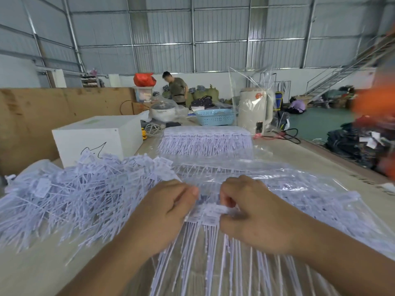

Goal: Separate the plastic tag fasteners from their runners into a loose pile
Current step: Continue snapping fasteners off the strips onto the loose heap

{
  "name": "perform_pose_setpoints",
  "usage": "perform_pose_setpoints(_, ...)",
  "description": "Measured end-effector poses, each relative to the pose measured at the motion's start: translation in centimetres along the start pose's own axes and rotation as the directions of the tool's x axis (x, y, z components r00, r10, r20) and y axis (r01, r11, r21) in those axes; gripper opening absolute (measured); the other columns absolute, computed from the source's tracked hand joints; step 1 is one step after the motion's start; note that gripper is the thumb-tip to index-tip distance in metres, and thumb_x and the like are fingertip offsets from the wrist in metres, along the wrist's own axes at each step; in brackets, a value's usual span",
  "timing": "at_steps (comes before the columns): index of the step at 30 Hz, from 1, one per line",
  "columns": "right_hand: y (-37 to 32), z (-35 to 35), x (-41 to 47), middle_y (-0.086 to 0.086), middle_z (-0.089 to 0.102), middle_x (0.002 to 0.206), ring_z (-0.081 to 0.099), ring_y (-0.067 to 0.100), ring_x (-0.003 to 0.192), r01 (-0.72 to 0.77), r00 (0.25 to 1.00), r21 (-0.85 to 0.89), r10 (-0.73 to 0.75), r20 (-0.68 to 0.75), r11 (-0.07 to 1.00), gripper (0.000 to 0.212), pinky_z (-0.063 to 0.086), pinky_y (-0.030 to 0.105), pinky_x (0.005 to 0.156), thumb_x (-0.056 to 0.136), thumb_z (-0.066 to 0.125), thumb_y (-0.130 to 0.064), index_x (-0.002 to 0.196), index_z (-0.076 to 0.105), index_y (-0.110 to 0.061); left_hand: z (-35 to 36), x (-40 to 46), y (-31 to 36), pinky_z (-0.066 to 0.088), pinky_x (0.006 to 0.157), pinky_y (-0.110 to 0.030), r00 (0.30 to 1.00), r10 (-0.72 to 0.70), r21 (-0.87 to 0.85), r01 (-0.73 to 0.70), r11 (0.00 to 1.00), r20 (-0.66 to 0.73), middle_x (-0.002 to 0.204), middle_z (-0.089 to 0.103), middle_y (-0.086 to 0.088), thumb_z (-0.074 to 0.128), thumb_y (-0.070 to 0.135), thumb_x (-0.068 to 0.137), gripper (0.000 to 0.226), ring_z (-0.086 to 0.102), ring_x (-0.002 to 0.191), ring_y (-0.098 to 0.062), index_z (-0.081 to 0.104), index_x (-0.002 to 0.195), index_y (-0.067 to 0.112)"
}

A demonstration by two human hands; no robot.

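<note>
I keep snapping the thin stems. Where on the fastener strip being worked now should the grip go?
On the flat tag heads along the strip's top band, as the left hand and right hand do now, pinching from either side. The stems hang thin and loose below, probably too flimsy to pull.

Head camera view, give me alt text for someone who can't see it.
Two hands, left hand and right hand, grip a strip of white tag fasteners on a table. A loose pile of fasteners lies to the left.

Two bare forearms, no sleeves visible; left hand (168, 207) and right hand (250, 212) without gloves, rings or watches.
</note>
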State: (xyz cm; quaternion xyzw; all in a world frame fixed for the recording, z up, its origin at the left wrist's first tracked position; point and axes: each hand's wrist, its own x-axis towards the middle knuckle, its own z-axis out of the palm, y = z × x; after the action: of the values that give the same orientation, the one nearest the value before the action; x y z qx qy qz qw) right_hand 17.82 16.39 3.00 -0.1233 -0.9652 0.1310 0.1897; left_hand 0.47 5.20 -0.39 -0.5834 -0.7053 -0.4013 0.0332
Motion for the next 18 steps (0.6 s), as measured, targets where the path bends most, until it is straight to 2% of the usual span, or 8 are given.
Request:
perform_pose_setpoints(2,-0.2,-0.9,-0.1,-0.008,0.049,0.083,0.041,0.009,0.088,0.035,0.999,-0.014,-0.035,0.016,0.999,0.018,0.029,0.026,0.074,0.079,0.056,-0.036,0.077,0.047,-0.021,0.3,0.0,0.1,0.044,0.083,-0.031,0.998,-0.025,-0.094,0.030,0.995,0.052,0.083,0.063,0.002,0.034,0.054,0.091,0.052,0.059,0.085,-0.010,0.070,0.083,0.017)
perform_pose_setpoints(6,-1.4,-3.0,-0.4,-0.008,0.047,0.079,0.040,0.007,0.080,0.047,0.999,0.009,-0.047,0.028,0.999,0.019,0.025,0.021,0.066,0.078,0.054,-0.038,0.074,0.043,-0.022,0.1,0.0,0.3,0.042,0.075,-0.015,0.991,-0.125,-0.311,0.132,0.941,0.042,0.085,0.067,0.007,0.034,0.058,0.088,0.052,0.062,0.083,-0.004,0.071,0.082,0.023)
perform_pose_setpoints(9,-2.2,-4.3,-0.5,-0.007,0.045,0.072,0.040,0.010,0.067,0.033,0.999,-0.022,-0.033,0.019,0.999,0.021,0.025,0.023,0.059,0.078,0.049,-0.042,0.072,0.039,-0.025,0.3,0.1,-0.4,0.043,0.082,-0.028,0.974,-0.185,-0.327,0.220,0.919,0.132,0.089,0.068,0.010,0.038,0.069,0.080,0.055,0.062,0.085,-0.001,0.069,0.086,0.023)
perform_pose_setpoints(11,-2.5,-4.9,-0.6,-0.005,0.044,0.065,0.037,0.010,0.058,0.010,0.999,-0.025,-0.008,0.049,1.000,0.023,0.028,0.027,0.054,0.081,0.048,-0.044,0.072,0.036,-0.027,0.5,0.0,-0.9,0.041,0.095,-0.033,0.936,-0.284,-0.339,0.342,0.876,0.210,0.104,0.068,0.019,0.038,0.076,0.072,0.059,0.060,0.103,0.001,0.071,0.096,0.034)
perform_pose_setpoints(13,-2.5,-5.4,-0.7,-0.004,0.042,0.059,0.036,0.010,0.052,-0.023,0.997,-0.019,0.025,0.069,1.000,0.023,0.030,0.028,0.052,0.083,0.048,-0.045,0.073,0.034,-0.029,0.3,0.3,-1.3,0.039,0.104,-0.043,0.884,-0.386,-0.425,0.465,0.776,0.263,0.111,0.070,0.007,0.043,0.089,0.062,0.072,0.061,0.112,-0.015,0.074,0.098,0.034)
perform_pose_setpoints(14,-2.5,-5.7,-0.8,-0.005,0.042,0.057,0.036,0.009,0.050,-0.032,0.997,-0.024,0.033,0.068,0.999,0.023,0.030,0.028,0.052,0.084,0.049,-0.044,0.073,0.035,-0.029,0.2,0.5,-1.5,0.042,0.101,-0.046,0.875,-0.401,-0.438,0.483,0.758,0.272,0.109,0.071,0.003,0.045,0.091,0.062,0.074,0.063,0.110,-0.020,0.075,0.096,0.032)
perform_pose_setpoints(17,-2.2,-6.4,-0.9,-0.006,0.042,0.056,0.035,0.009,0.051,-0.020,1.000,0.007,0.020,0.014,1.000,0.024,0.032,0.032,0.052,0.088,0.054,-0.037,0.074,0.035,-0.030,0.3,0.6,-1.8,0.047,0.082,-0.035,0.862,-0.420,-0.308,0.496,0.812,0.283,0.090,0.071,0.019,0.060,0.066,0.073,0.039,0.066,0.092,-0.015,0.076,0.082,0.032)
perform_pose_setpoints(18,-2.1,-6.7,-0.8,-0.006,0.044,0.058,0.034,0.008,0.051,-0.013,1.000,0.048,0.014,-0.015,0.999,0.024,0.035,0.035,0.053,0.088,0.056,-0.033,0.075,0.036,-0.031,0.4,0.7,-1.6,0.048,0.080,-0.035,0.872,-0.397,-0.276,0.472,0.837,0.287,0.087,0.071,0.014,0.063,0.060,0.069,0.035,0.066,0.088,-0.017,0.075,0.079,0.028)
